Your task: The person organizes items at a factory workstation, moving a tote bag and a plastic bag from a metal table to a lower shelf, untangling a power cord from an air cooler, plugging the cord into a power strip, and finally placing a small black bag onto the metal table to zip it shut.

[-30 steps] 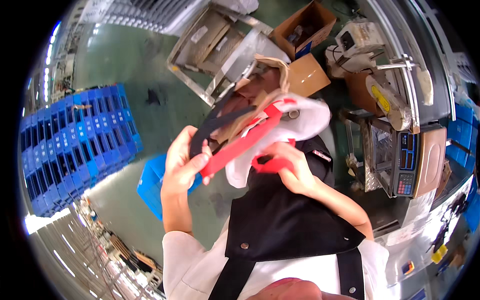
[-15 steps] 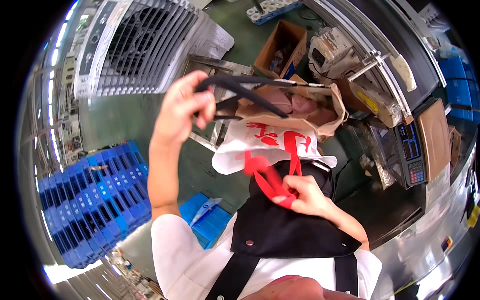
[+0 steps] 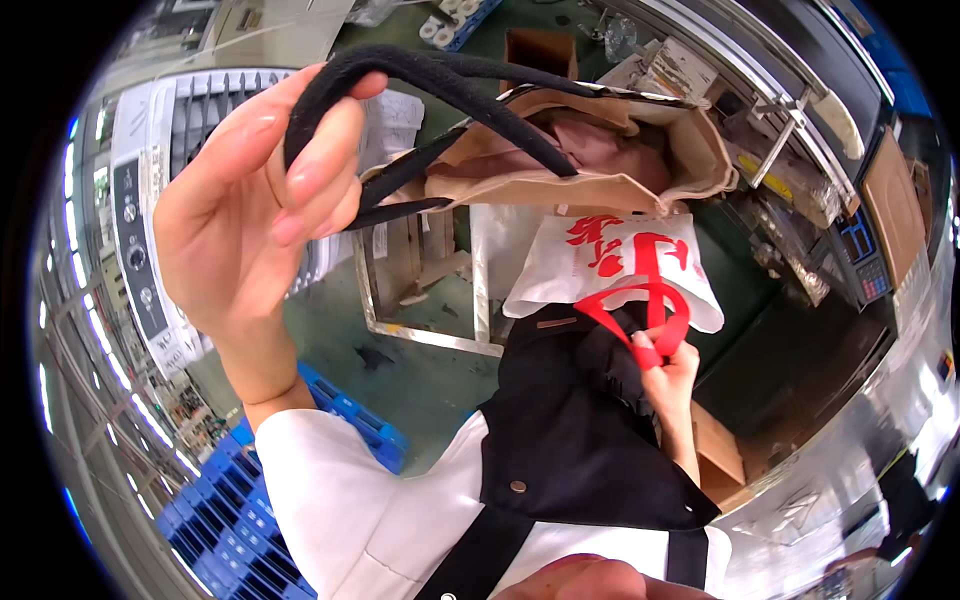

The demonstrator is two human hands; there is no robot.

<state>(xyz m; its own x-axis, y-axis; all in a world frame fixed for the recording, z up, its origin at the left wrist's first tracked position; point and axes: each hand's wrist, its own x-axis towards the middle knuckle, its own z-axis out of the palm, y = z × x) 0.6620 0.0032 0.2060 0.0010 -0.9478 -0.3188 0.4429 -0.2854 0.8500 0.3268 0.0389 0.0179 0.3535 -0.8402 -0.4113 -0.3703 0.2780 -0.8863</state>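
My left hand (image 3: 225,200) is raised at the left, fingers hooked around the black strap handle (image 3: 400,62) of a tan tote bag (image 3: 705,150). The tote hangs with its mouth open, and crumpled pinkish material (image 3: 610,150) shows inside. Just below it hangs a white bag with red printing (image 3: 545,265). My right hand (image 3: 672,378) is closed on the white bag's red strap (image 3: 595,300), in front of my black apron (image 3: 590,440). The loop of the red strap stands up above my fingers. The lower part of the tote is hidden behind the white bag.
A metal frame (image 3: 430,335) stands on the green floor below the tote. At the left are a white grilled machine (image 3: 150,250) and stacked blue pallets (image 3: 235,530). A cardboard box (image 3: 540,55) lies beyond, and a scale with a keypad (image 3: 865,255) sits at the right.
My left hand has come closer and moved left with the black handle, and the tote has risen. My right hand has shifted right with the red strap, drawing the white bag rightward.
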